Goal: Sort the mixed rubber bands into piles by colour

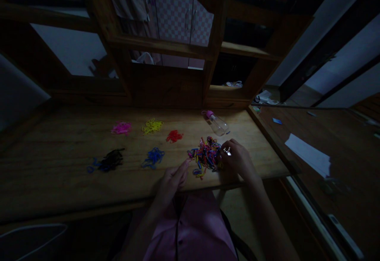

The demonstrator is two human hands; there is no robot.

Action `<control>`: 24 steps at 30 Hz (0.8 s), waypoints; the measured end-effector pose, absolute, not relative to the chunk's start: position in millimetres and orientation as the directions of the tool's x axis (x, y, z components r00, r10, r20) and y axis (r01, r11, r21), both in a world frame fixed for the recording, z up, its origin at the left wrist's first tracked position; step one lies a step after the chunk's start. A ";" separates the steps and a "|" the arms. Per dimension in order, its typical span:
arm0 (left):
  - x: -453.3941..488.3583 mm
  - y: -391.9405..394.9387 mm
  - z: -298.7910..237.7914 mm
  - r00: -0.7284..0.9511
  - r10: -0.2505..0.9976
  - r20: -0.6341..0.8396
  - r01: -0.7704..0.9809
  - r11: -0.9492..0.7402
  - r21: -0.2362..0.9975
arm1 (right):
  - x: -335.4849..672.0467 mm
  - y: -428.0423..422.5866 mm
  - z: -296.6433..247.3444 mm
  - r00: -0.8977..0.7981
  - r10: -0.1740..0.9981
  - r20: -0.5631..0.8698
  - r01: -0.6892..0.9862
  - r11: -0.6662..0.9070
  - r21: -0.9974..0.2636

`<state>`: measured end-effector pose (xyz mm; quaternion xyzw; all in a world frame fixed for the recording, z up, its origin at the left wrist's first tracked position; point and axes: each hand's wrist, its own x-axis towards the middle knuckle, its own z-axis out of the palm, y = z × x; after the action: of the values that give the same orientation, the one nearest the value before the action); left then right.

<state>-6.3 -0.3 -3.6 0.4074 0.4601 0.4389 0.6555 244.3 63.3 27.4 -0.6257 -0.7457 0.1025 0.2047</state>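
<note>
**Head view.** A dimly lit wooden desk point(74, 181) is shown from above. A mixed heap of coloured bands point(206, 156) lies near the desk's front edge, between the 2 hands.

The left hand point(173, 178) is laid at the front edge, its fingers held together and stretched toward the heap's left margin. The fingertips appear to reach the outermost bands, but a pinch cannot be told in the poor light. The right hand point(237, 159) is curled against the heap's right side, with its fingers bent down among the bands. Whether anything is gripped cannot be told.

5 sorted heaps are set apart to the left: pink heap point(121, 128), yellow heap point(152, 126), red heap point(174, 136), blue heap point(152, 157) and black heap point(111, 160). A clear bottle point(218, 124) with a pink cap lies just behind the mixed heap.
</note>
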 end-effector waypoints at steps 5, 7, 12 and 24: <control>-6.2 -0.3 -2.8 0.180 0.953 -0.245 -0.172 0.276 0.946 | 237.1 69.7 24.0 -0.132 0.984 0.121 0.914 0.168 -0.370; -6.5 -0.1 -2.3 0.181 0.952 -0.246 -0.157 0.275 0.948 | 238.4 72.7 21.6 -0.137 0.983 0.125 0.900 0.176 -0.400; -6.8 0.4 -4.2 0.203 0.952 -0.230 -0.172 0.266 0.948 | 249.8 76.7 15.0 -0.091 0.990 0.104 0.776 0.136 -0.616; -6.0 0.2 -3.0 0.196 0.949 -0.246 -0.196 0.284 0.939 | 266.5 83.1 13.0 -0.006 1.000 0.012 0.357 0.013 -0.934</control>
<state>-6.0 0.2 -3.0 0.4094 0.4601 0.4364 0.6559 266.5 83.1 13.0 -0.5783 -0.5865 0.3986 0.4034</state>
